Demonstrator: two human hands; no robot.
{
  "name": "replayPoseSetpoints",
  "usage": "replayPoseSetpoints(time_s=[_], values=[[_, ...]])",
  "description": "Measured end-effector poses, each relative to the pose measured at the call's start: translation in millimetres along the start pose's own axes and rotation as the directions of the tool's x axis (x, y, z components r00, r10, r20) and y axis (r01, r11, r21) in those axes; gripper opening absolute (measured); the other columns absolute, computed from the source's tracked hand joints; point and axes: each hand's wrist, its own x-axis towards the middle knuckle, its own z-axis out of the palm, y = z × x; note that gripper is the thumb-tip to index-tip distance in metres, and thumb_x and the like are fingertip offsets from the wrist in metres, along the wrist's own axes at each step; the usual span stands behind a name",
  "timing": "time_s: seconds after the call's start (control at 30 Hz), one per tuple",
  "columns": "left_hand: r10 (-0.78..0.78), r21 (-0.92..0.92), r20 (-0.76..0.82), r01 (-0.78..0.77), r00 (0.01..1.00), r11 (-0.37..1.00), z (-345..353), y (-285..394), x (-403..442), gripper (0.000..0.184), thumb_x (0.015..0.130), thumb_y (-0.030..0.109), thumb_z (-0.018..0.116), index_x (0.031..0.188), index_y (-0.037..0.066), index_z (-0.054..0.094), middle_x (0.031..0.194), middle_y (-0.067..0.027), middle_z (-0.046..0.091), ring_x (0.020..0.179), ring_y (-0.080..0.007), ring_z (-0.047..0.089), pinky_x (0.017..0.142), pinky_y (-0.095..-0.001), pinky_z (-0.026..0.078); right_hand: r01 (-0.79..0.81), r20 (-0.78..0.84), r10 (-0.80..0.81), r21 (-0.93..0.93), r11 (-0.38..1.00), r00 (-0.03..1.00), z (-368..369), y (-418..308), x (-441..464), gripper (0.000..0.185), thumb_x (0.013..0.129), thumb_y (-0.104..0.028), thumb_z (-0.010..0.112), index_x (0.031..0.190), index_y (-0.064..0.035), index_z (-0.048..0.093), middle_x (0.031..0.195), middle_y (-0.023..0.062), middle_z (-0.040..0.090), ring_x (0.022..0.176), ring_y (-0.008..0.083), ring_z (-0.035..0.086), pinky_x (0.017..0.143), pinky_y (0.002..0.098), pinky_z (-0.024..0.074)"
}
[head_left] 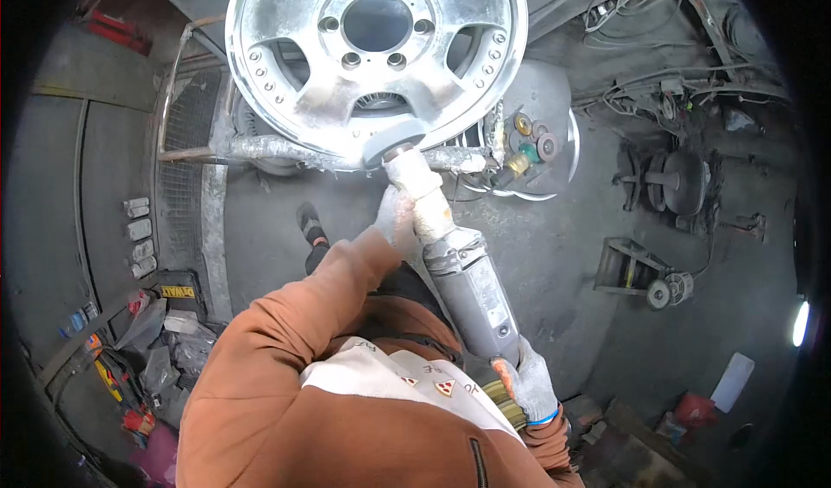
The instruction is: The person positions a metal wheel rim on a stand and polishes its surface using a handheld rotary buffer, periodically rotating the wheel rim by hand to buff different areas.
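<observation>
A large power polisher (pixel 476 293) runs diagonally across the middle of the view, its front part wrapped in whitish material. My left hand (pixel 396 215), in a pale glove, is closed round the side of that wrapped front; some fingers are hidden behind it. At the tool's rear end, my gloved right hand (pixel 530 380) grips the housing. The grey round disc (pixel 394 142) on the tool's tip meets the lower edge of a shiny alloy wheel rim (pixel 320 107); firm contact is hard to judge. The rim faces me on a metal stand (pixel 277 148).
Several small discs (pixel 544 146) lie on a round surface right of the stand. A bench-type motor (pixel 666 289) stands on the floor at right, with cables (pixel 649 90) above. A mesh frame (pixel 192 150), a DEWALT case (pixel 179 290) and plastic bags (pixel 160 367) are at left.
</observation>
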Motion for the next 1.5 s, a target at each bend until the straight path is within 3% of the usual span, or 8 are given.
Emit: replayPoseSetpoints(time_s=[0.27,0.33,0.47,0.7,0.73,0.9,1.23,1.5], values=[[-0.003,-0.018,0.056,0.004,0.998,1.000,3,-42,55,0.018,0.093,0.018,0.065,0.105,0.005,0.060,0.083,-0.0073,0.065,0.074,-0.0235,0.067,0.068,-0.0400,0.058,-0.012,-0.098,0.007,-0.054,0.998,0.995,-50,-21,-3,0.042,0.087,-0.017,0.071,0.119,0.0075,0.058,0.092,0.0263,0.070,0.087,0.0346,0.071,0.078,0.0376,0.0527],[-0.093,-0.067,0.042,0.096,0.995,0.993,44,-39,60,0.019,0.092,0.017,0.067,0.104,0.005,0.060,0.083,-0.0070,0.065,0.074,-0.0236,0.067,0.069,-0.0408,0.058,0.019,-0.149,-0.026,-0.047,0.999,0.989,-66,-21,-3,0.042,0.088,-0.016,0.070,0.120,0.0081,0.057,0.086,0.0222,0.069,0.077,0.0218,0.065,0.075,0.0358,0.0522],[0.020,-0.100,0.002,-0.020,1.000,0.995,88,-47,84,0.027,0.084,0.020,0.075,0.102,0.004,0.062,0.082,-0.0070,0.065,0.070,-0.0221,0.066,0.067,-0.0354,0.056,0.096,-0.216,-0.117,-0.104,0.990,0.969,-96,-20,3,0.044,0.090,-0.020,0.069,0.120,0.0090,0.056,0.082,0.0186,0.068,0.072,0.0187,0.061,0.069,0.0342,0.0510],[-0.019,-0.219,0.013,0.022,1.000,0.975,80,-55,86,0.020,0.087,0.014,0.072,0.100,0.004,0.060,0.078,-0.0081,0.064,0.069,-0.0237,0.066,0.068,-0.0380,0.058,0.050,-0.165,-0.066,-0.100,0.994,0.984,-112,-19,8,0.046,0.089,-0.023,0.072,0.120,0.0081,0.057,0.084,0.0200,0.069,0.074,0.0220,0.064,0.071,0.0356,0.0521],[-0.045,-0.166,0.037,0.051,0.998,0.985,67,-52,75,0.024,0.093,0.023,0.066,0.107,0.003,0.061,0.091,-0.0121,0.067,0.083,-0.0287,0.068,0.079,-0.0455,0.057,0.087,-0.150,-0.100,-0.091,0.992,0.984,-111,-16,7,0.048,0.088,-0.024,0.073,0.119,0.0081,0.057,0.084,0.0203,0.069,0.075,0.0226,0.065,0.070,0.0361,0.0520],[-0.066,-0.166,0.076,0.078,0.995,0.983,44,-32,30,0.029,0.094,0.026,0.063,0.109,0.002,0.060,0.096,-0.0113,0.067,0.089,-0.0282,0.067,0.087,-0.0467,0.055,-0.025,-0.012,0.023,-0.136,0.990,1.000,-106,-23,8,0.053,0.085,-0.029,0.077,0.116,0.0093,0.057,0.087,0.0290,0.067,0.084,0.0482,0.067,0.072,0.0410,0.0533],[-0.020,-0.207,0.057,0.032,0.998,0.978,88,-54,91,0.023,0.090,0.021,0.069,0.104,0.005,0.060,0.088,-0.0083,0.067,0.080,-0.0237,0.068,0.079,-0.0439,0.058,0.100,-0.207,-0.144,-0.212,0.972,0.968,-125,-22,8,0.051,0.086,-0.022,0.076,0.117,0.0138,0.056,0.079,0.0241,0.068,0.068,0.0317,0.068,0.066,0.0363,0.0524],[-0.026,-0.117,0.028,0.029,0.999,0.993,43,-45,61,0.029,0.094,0.027,0.064,0.108,0.002,0.061,0.092,-0.0105,0.067,0.083,-0.0264,0.068,0.079,-0.0452,0.058,-0.048,-0.144,0.017,-0.210,0.977,0.989,-74,-9,-3,0.054,0.084,-0.026,0.078,0.114,0.0145,0.056,0.077,0.0291,0.063,0.068,0.0376,0.067,0.062,0.0383,0.0516]])
